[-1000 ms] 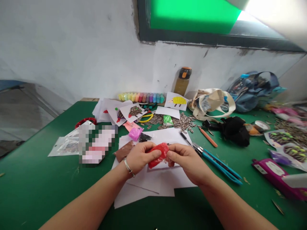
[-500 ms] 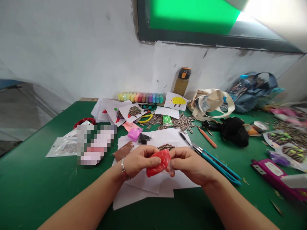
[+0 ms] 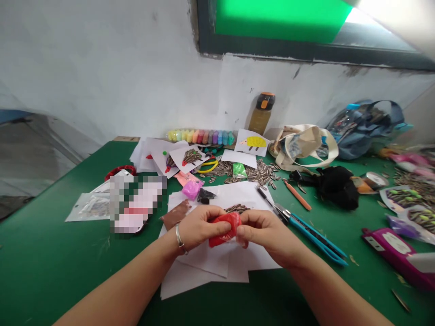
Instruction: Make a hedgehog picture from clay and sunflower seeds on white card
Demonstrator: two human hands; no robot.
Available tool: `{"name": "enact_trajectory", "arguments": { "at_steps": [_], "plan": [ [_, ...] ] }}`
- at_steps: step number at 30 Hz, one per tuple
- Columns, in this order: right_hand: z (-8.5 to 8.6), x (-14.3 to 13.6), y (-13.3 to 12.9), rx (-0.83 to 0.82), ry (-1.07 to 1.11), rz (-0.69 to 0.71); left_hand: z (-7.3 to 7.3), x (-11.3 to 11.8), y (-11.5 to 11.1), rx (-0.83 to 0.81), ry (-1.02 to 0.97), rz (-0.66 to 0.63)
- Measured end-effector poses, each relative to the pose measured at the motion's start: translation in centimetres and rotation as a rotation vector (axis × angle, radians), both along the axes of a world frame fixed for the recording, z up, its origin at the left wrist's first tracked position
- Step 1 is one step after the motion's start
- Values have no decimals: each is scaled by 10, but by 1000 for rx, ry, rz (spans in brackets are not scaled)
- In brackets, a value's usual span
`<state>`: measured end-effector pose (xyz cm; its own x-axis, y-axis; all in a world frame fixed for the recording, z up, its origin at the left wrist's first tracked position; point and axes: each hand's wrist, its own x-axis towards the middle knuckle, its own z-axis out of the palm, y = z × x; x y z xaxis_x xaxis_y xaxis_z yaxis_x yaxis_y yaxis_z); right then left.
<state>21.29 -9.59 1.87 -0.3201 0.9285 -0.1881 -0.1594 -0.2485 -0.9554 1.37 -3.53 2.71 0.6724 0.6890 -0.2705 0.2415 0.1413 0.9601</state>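
Note:
Between my hands is a red packet of modelling clay (image 3: 222,233) in clear wrap. My left hand (image 3: 200,228) grips its left side with the thumb on top. My right hand (image 3: 263,231) pinches the wrap at the right end. Beneath them lie white paper sheets (image 3: 193,283); sunflower seeds (image 3: 238,208) stuck on the top sheet show just behind the packet, partly hidden. A brown clay packet (image 3: 176,215) rests left of my left hand. Behind it are a purple packet (image 3: 192,189) and a black packet (image 3: 205,195).
Right of the paper lie a pen (image 3: 265,198), a blue-handled cutter (image 3: 314,235) and an orange tool (image 3: 297,195). Loose sunflower seeds (image 3: 265,173), a green packet (image 3: 239,170) and a clay row (image 3: 200,136) are farther back. A bottle (image 3: 261,113) stands by the wall.
My right fingers have shifted slightly on the packet, and its right end looks more bunched. The whole view has shifted a little.

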Motion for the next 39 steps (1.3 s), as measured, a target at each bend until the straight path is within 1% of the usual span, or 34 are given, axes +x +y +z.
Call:
{"name": "enact_trajectory", "arguments": {
  "at_steps": [6,11,14,16,18,21,23,26,29,32,36,39],
  "plan": [
    [1,-1,1,14,-110,-58,-3,1,-1,16,19,8],
    [1,-3,0,6,-155,14,-4,3,-1,94,134,21],
    [-1,-4,0,34,-206,4,-3,3,-1,134,190,54],
    [-2,-3,2,26,-155,-22,-3,2,-1,103,135,52],
    [-4,-1,3,-9,-35,-36,-3,1,-1,37,38,35],
    [-8,1,4,-60,114,-23,-4,-2,-2,-71,-99,26],
    [-8,1,5,-67,141,-6,-4,-2,-3,-127,-158,25],
    [-6,0,5,-20,73,-22,-6,-2,-4,-157,-160,27],
    [-1,-1,4,21,-2,-54,-8,-1,-3,-184,-134,65],
    [0,-2,2,38,-24,-47,-9,1,-2,-195,-129,103],
    [-4,-4,0,107,-98,-44,-8,2,-2,-198,-102,98],
    [-8,-5,-1,182,-209,-70,-8,3,-2,-217,-98,86]
  ]
}}
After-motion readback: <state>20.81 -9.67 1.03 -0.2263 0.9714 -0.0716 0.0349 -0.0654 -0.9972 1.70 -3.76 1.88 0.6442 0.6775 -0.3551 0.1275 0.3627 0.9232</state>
